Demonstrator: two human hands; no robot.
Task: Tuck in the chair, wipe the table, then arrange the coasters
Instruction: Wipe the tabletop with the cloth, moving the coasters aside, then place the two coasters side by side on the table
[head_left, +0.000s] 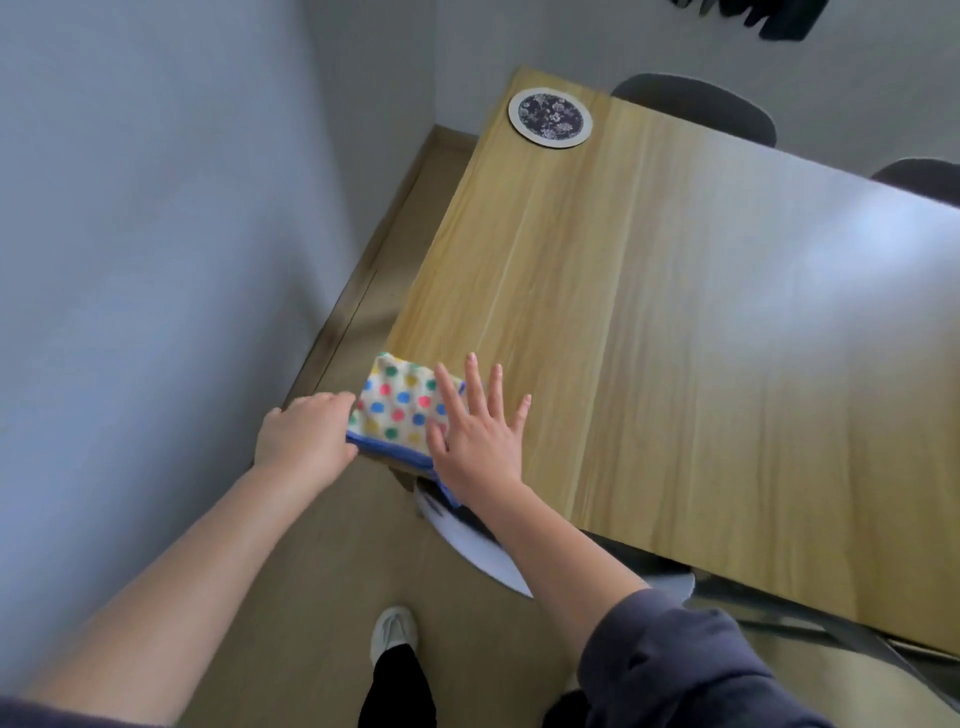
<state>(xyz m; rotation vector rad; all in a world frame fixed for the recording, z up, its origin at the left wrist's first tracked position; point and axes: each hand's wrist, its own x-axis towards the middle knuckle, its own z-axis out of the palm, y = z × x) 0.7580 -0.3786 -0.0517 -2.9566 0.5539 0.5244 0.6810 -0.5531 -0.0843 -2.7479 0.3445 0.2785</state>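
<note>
A polka-dot cloth (397, 408) with a blue edge lies on the near left corner of the wooden table (675, 322). My left hand (306, 436) grips the cloth's left edge just off the table corner. My right hand (480, 434) lies flat with its fingers spread, pressing on the cloth's right side and the table top. A round coaster (550, 117) with a dark floral centre and pale rim sits at the table's far left corner. A chair with a pale seat (478, 551) stands under the near edge, below my right forearm.
A grey wall (156, 234) runs close along the left, leaving a narrow strip of floor (363, 291) beside the table. Two dark chair backs (696, 104) rise behind the far edge. My foot in a white shoe (393, 631) is on the floor below.
</note>
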